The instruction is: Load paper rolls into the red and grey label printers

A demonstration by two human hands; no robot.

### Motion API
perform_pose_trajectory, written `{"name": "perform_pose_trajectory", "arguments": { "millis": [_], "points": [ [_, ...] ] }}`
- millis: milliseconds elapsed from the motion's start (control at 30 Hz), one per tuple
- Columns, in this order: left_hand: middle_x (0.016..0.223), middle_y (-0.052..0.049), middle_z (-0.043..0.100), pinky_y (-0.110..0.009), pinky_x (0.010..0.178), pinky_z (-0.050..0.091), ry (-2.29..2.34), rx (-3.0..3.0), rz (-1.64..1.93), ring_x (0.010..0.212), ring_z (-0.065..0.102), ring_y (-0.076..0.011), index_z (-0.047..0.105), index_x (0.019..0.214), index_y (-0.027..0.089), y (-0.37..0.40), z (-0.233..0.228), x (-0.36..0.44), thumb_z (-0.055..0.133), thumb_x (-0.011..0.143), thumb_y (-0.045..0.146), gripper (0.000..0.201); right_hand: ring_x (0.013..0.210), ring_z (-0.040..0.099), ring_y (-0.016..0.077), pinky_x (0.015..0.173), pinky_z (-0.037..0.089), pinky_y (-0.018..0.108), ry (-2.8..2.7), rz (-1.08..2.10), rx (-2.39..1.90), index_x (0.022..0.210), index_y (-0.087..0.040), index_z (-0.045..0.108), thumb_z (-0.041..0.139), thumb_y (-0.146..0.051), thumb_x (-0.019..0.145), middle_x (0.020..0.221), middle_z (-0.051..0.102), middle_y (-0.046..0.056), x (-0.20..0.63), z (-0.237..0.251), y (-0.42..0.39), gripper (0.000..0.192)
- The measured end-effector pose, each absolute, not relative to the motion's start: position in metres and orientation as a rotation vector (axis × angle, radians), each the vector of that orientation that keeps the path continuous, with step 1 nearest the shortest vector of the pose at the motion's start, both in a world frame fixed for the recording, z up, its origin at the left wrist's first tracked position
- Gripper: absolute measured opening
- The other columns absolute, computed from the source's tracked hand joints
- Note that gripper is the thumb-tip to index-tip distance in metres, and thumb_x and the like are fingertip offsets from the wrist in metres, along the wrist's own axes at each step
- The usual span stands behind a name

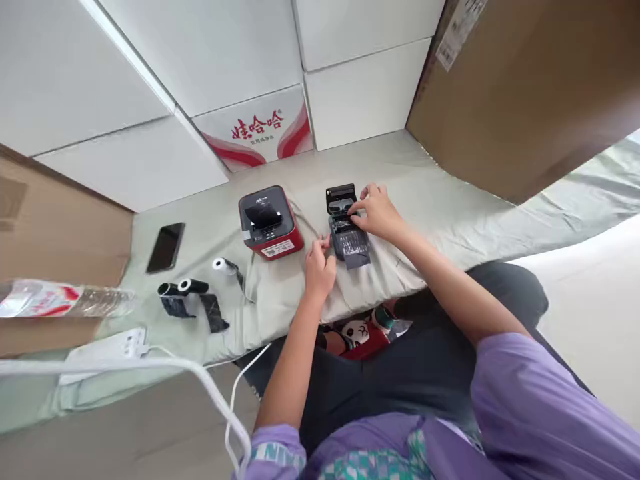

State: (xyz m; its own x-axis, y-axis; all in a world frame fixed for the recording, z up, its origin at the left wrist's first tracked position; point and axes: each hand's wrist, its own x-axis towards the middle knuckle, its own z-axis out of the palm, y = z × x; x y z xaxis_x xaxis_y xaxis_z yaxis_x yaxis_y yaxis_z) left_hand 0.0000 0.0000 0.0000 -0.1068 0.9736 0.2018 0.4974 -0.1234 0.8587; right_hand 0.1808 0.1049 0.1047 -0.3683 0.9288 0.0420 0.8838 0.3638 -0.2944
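Note:
A small black portable receipt printer (345, 233) lies on the cloth in front of me, with its lid (341, 193) raised and a dark paper strip (356, 257) hanging from its near end. My right hand (377, 212) reaches over the printer from the right. Its thumb and forefinger are close together at the opened compartment; what they pinch is too small to make out. On the printer's left edge rest the fingertips of my left hand (320, 268), thumb and forefinger apart. Just left stands a red and black boxy printer (273, 223) with a dark paper piece on top.
Several paper rolls (194, 286) with dark loose ends and a phone (166, 248) lie at the left. A water bottle (60, 300), a white power strip (107, 350) and a white cable (200, 377) are nearer. White cartons (255, 133) stand behind, a large brown carton (510, 100) at right.

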Motion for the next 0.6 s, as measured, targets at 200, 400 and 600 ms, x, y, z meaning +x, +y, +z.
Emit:
{"name": "perform_pose_trajectory", "arguments": {
  "millis": [200,400,600],
  "points": [
    [0.151,-0.013,0.067,-0.050,0.130,0.039,1.648,1.645,1.146,0.157,0.047,-0.0249,0.044,0.104,0.026,-0.002,0.006,0.003,0.048,0.083,0.008,0.028,0.138,0.042,0.0435,0.109,0.044,0.053,-2.607,0.293,-1.810,0.121,-0.018,0.084,0.074,-0.019,0.089,0.139,0.052,0.023,0.160,0.115,0.115,0.034],
    [0.152,-0.012,0.067,-0.049,0.128,0.041,1.709,1.678,1.088,0.156,0.049,-0.0244,0.047,0.106,0.026,-0.002,0.013,0.007,0.047,0.084,0.004,0.031,0.124,0.054,0.0376,0.106,0.050,0.050,-2.546,0.482,-1.652,0.116,-0.018,0.083,0.085,-0.021,0.080,0.125,0.056,0.018,0.172,0.092,0.138,0.037],
    [0.149,-0.014,0.068,-0.045,0.127,0.040,1.787,1.734,1.004,0.153,0.052,-0.0244,0.051,0.112,0.023,-0.003,0.020,0.010,0.052,0.085,0.004,0.033,0.094,0.067,0.0271,0.089,0.057,0.048,-2.241,0.847,-1.242,0.096,-0.023,0.078,0.087,-0.022,0.076,0.103,0.071,0.011,0.219,0.093,0.161,0.022]
  ]
}}
